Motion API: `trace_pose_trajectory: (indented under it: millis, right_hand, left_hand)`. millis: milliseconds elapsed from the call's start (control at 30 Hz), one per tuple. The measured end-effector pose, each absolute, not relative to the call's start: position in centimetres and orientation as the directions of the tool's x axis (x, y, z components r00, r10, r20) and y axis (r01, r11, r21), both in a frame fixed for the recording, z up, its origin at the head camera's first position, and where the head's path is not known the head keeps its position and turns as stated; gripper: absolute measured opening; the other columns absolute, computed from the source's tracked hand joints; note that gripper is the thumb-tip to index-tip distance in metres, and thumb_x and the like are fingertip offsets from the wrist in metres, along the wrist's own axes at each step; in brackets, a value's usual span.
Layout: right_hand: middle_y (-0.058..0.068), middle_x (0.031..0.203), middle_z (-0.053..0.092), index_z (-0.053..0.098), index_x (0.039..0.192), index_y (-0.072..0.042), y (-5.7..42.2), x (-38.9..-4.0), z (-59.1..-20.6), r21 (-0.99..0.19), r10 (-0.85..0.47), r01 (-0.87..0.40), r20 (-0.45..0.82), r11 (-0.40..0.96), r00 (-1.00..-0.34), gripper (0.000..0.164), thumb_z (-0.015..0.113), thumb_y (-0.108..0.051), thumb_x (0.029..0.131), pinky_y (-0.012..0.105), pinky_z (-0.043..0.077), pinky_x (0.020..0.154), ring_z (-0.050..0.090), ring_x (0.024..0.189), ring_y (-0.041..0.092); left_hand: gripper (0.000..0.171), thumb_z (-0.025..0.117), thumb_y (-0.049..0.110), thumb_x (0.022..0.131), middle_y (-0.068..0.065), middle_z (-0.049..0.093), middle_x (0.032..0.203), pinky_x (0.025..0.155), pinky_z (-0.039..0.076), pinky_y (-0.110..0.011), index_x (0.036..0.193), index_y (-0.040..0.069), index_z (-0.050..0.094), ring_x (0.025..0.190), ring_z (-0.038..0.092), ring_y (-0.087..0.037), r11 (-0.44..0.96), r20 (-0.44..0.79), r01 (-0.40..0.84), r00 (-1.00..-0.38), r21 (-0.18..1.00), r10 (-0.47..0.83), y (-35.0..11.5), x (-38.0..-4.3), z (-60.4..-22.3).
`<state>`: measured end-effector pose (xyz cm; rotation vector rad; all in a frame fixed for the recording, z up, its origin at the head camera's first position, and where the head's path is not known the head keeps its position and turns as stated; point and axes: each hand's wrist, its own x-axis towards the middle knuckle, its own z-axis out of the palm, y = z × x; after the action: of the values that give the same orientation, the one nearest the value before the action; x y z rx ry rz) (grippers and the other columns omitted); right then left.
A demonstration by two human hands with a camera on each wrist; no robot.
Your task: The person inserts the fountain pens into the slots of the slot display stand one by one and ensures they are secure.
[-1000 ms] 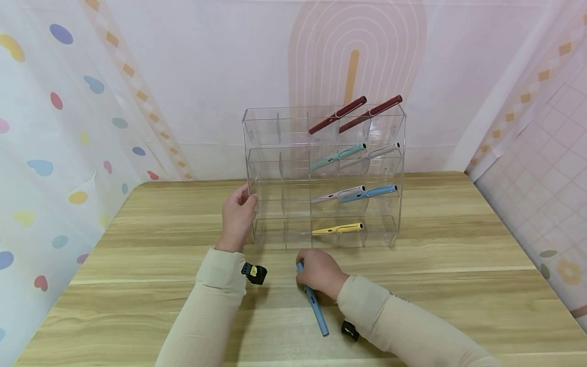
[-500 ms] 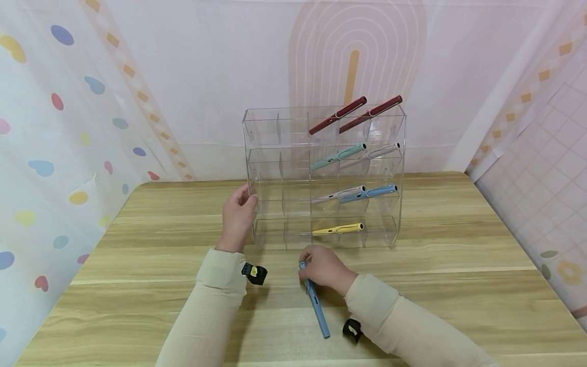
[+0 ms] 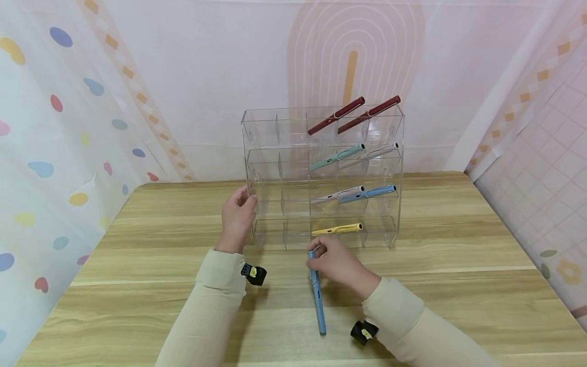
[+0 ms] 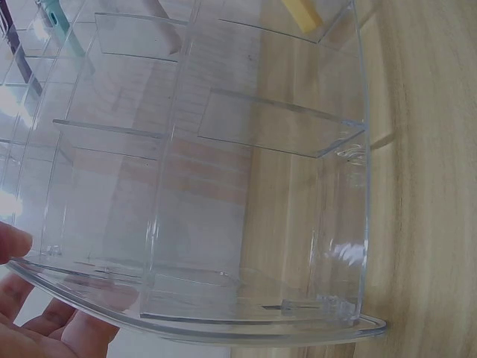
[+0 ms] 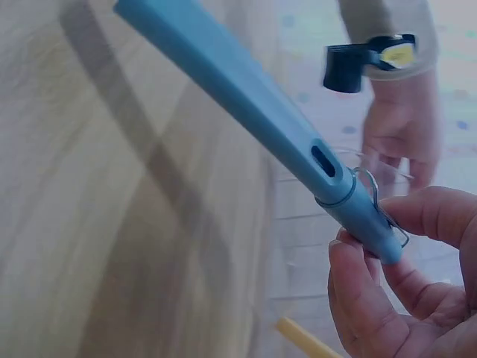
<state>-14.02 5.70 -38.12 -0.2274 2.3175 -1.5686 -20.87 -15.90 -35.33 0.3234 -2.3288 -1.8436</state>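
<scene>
My right hand (image 3: 337,262) pinches a blue fountain pen (image 3: 317,300) by its clip end, between thumb and fingers. In the right wrist view the pen (image 5: 246,97) slants over the table, its barrel pointing away from the hand and casting a shadow on the wood. My left hand (image 3: 236,219) holds the left side panel of a clear acrylic pen rack (image 3: 275,219). The left wrist view has its thumb (image 4: 13,242) on one face of the panel and the fingers on the other. In the rack's lowest tier lies a yellow pen (image 3: 337,229), just beyond the right hand.
Higher tiers carry two dark red pens (image 3: 336,116), a teal pen (image 3: 337,157), two pale pens (image 3: 339,195) and another blue pen (image 3: 373,192), all in the right half. The rack stands on a wooden table (image 3: 458,265) before a patterned curtain (image 3: 206,76).
My right hand has moved a little toward the rack and to the right, raising the blue pen and turning it straighter toward the rack. The left hand stays on the side panel.
</scene>
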Motion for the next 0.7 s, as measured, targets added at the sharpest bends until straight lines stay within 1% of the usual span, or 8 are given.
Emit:
trace_pose_trajectory:
  millis: [67,133,233,333,567,700]
  right_hand:
    - [0.009,0.087,0.054,0.060,0.107,0.003,6.1,-13.8,-37.6,-0.931,-0.293,0.047,-0.161,0.361,-0.943,0.024,0.066,-0.002,0.084,0.028,0.045,0.058,0.050,0.068,0.017]
    - [0.009,0.088,0.055,0.060,0.106,0.002,6.5,-13.7,-37.0,-0.939,-0.276,0.042,-0.143,0.343,-0.950,0.023,0.066,-0.002,0.084,0.029,0.048,0.060,0.051,0.071,0.017]
    - [0.009,0.089,0.056,0.059,0.106,0.003,7.3,-13.5,-36.1,-0.949,-0.264,0.027,-0.114,0.315,-0.958,0.023,0.065,-0.002,0.085,0.035,0.053,0.063,0.053,0.073,0.017]
    - [0.010,0.091,0.056,0.058,0.109,0.003,8.1,-13.2,-35.3,-0.957,-0.250,0.027,-0.102,0.289,-0.963,0.025,0.063,-0.003,0.086,0.040,0.055,0.066,0.056,0.074,0.017]
    - [0.009,0.096,0.056,0.055,0.114,0.004,10.2,-12.9,-33.7,-0.971,-0.161,0.057,-0.096,0.232,-0.982,0.029,0.065,-0.006,0.089,0.035,0.056,0.070,0.059,0.078,0.013]
    - [0.008,0.095,0.055,0.053,0.116,0.006,11.6,-12.8,-33.0,-0.979,-0.120,0.038,-0.063,0.199,-0.991,0.030,0.063,-0.004,0.090,0.032,0.056,0.071,0.060,0.079,0.010]
  left_hand:
    - [0.041,0.048,0.013,0.098,-0.010,0.056,0.119,0.067,0.041,-0.020,0.140,0.014,0.052,0.090,0.045,-0.015,0.217,-0.012,-0.072,-0.964,0.973,-0.265,-15.9,-20.9,-35.3]
    - [0.041,0.049,0.013,0.098,-0.009,0.057,0.117,0.066,0.041,-0.019,0.139,0.014,0.052,0.089,0.045,-0.015,0.217,-0.009,-0.070,-0.964,0.974,-0.267,-15.8,-20.9,-35.3]
    - [0.040,0.048,0.013,0.099,-0.009,0.056,0.116,0.065,0.040,-0.018,0.139,0.014,0.053,0.086,0.044,-0.014,0.218,-0.008,-0.068,-0.964,0.974,-0.265,-15.9,-20.9,-35.3]
    - [0.040,0.048,0.013,0.099,-0.008,0.056,0.115,0.064,0.040,-0.018,0.138,0.014,0.053,0.084,0.044,-0.013,0.218,-0.007,-0.067,-0.965,0.974,-0.264,-15.9,-20.8,-35.3]
    - [0.040,0.048,0.014,0.099,-0.010,0.056,0.116,0.064,0.039,-0.019,0.138,0.014,0.053,0.084,0.044,-0.014,0.223,-0.008,-0.068,-0.965,0.973,-0.262,-15.8,-20.7,-35.2]
    - [0.040,0.048,0.014,0.099,-0.008,0.056,0.116,0.063,0.039,-0.018,0.138,0.013,0.053,0.084,0.044,-0.014,0.208,-0.015,-0.072,-0.964,0.975,-0.264,-15.8,-20.7,-35.2]
